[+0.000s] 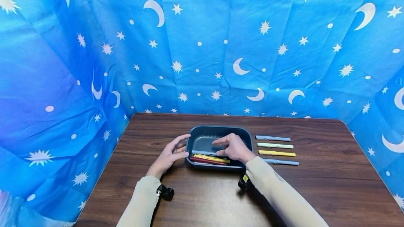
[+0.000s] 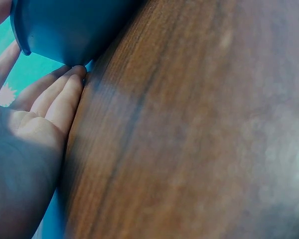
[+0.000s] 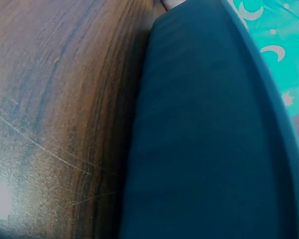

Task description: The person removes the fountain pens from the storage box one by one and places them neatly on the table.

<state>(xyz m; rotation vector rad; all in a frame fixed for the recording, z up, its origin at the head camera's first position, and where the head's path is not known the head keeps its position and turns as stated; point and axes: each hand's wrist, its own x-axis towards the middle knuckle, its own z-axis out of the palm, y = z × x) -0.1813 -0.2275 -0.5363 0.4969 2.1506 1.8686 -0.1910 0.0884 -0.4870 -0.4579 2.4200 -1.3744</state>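
Observation:
A dark blue-grey plastic bin [image 1: 205,131] stands on the table. Inside, along its near side, lie a light blue pen [image 1: 203,152], a yellow pen [image 1: 209,157] and a dark red pen [image 1: 205,160]. My left hand [image 1: 167,158] touches the bin's left end with extended fingers; the left wrist view shows its fingers [image 2: 65,97] against the bin's outer wall [image 2: 65,30]. Over the bin's inside is my right hand [image 1: 235,148], thumb near the light blue pen's right end, index finger spread away from it. The right wrist view shows mostly the bin's near wall [image 3: 204,124], with the fingers hidden.
Right of the bin several pens lie in a row: a blue pen [image 1: 273,138], a pale pen [image 1: 275,145], a yellow pen [image 1: 277,153] and another blue pen [image 1: 282,162]. Beneath everything is a wooden table [image 1: 202,199]. A blue star-patterned cloth [image 1: 202,55] hangs behind.

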